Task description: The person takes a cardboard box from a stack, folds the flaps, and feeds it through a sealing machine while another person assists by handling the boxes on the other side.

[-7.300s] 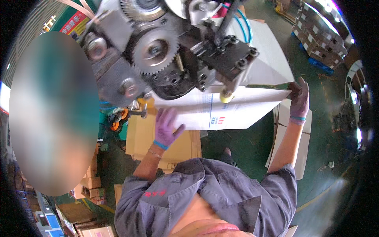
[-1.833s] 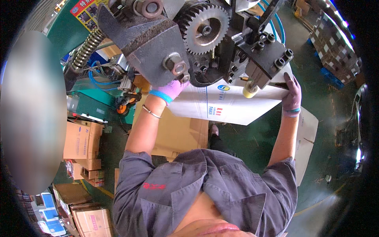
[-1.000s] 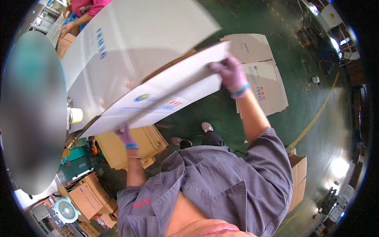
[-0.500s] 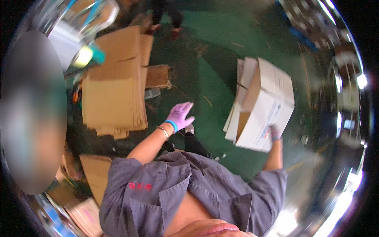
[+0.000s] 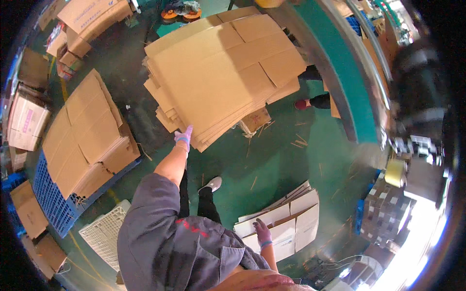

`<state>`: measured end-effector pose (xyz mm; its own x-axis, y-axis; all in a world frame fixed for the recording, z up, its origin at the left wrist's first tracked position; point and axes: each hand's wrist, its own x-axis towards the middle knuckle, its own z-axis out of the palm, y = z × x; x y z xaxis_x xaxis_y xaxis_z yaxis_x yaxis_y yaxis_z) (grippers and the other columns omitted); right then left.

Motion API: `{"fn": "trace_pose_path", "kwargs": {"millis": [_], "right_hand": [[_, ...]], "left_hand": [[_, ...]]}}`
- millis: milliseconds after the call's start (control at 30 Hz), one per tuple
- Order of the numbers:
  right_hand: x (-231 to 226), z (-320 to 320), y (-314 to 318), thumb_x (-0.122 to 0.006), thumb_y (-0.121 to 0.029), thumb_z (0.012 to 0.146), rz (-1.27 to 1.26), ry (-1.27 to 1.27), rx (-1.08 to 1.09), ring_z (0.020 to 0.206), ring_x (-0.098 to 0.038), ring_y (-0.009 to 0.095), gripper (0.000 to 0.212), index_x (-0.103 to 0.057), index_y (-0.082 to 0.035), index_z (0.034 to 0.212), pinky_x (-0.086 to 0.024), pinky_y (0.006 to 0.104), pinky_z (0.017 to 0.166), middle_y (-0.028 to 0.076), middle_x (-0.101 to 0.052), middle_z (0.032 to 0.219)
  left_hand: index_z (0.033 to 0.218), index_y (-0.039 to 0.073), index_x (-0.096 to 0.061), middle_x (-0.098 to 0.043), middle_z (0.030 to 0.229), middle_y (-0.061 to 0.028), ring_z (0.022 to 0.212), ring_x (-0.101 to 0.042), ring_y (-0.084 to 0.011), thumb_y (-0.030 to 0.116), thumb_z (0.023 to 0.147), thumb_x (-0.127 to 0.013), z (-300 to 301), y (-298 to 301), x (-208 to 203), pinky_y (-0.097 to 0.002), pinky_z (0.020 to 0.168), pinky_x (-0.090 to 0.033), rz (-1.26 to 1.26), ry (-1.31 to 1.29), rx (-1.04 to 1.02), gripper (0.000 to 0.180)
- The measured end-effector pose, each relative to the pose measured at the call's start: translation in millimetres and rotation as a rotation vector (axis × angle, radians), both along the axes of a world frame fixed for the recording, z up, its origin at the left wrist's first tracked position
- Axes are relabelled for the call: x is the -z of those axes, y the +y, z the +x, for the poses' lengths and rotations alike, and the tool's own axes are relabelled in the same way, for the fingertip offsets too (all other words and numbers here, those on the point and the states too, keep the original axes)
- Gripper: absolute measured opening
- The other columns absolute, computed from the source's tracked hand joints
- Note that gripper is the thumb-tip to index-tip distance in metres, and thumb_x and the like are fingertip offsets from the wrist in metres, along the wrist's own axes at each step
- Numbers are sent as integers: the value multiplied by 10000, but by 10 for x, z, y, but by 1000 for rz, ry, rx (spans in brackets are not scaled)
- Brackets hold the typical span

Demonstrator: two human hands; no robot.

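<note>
Head view: reaching with the left hand (image 5: 183,136), purple-gloved, to the lower left corner of the brown cardboard stack (image 5: 208,72), upper middle of the frame. Looks to be in contact at that corner, fingers pointing up the frame and a little spread; cannot tell whether gripping a sheet or merely resting against it. Spreads from that hand upward and to the right, in flat sheets fanned unevenly along the lower edge. Slants with its long axis from lower left to upper right. Holding the right hand (image 5: 263,234), also gloved, over the left part of the white cardboard stack (image 5: 307,227), lower right of centre, fingers loose and slightly apart; cannot tell whether touching. Extends mostly rightward from there, long axis likewise rising from lower left to upper right. Standing between both stacks, with a pale shoe (image 5: 213,183) on the green floor (image 5: 233,165). Visible at left: a second brown stack (image 5: 82,126) on a blue pallet (image 5: 43,179), well apart from the left hand. Visible at upper right: a long green surface (image 5: 347,82), with another person's foot (image 5: 302,104) near its left edge.
</note>
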<state>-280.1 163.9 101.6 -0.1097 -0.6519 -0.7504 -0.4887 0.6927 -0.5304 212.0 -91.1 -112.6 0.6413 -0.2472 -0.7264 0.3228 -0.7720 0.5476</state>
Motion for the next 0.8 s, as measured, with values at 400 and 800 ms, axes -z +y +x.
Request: {"fn": "trace_pose_path", "kwargs": {"millis": [400, 800], "right_hand": [[-57, 1538, -1233, -567, -449, 852, 91, 203, -663, 1070, -564, 379, 556, -505, -111, 1290, -448, 438, 925, 205, -586, 1180], [-1975, 2514, -2683, -549, -70, 837, -764, -466, 214, 1083, -574, 200, 275, -654, -27, 1087, -454, 318, 957, 120, -615, 1139]], "left_hand": [[1016, 0, -629, -675, 924, -145, 779, -666, -264, 300, 794, -668, 743, -113, -537, -352, 684, -534, 14, 183, 340, 375], [1006, 132, -629, -603, 1071, -79, 955, -605, -255, 335, 768, -700, 615, -257, -5070, -422, 790, -496, -1806, -954, 1530, 321]]}}
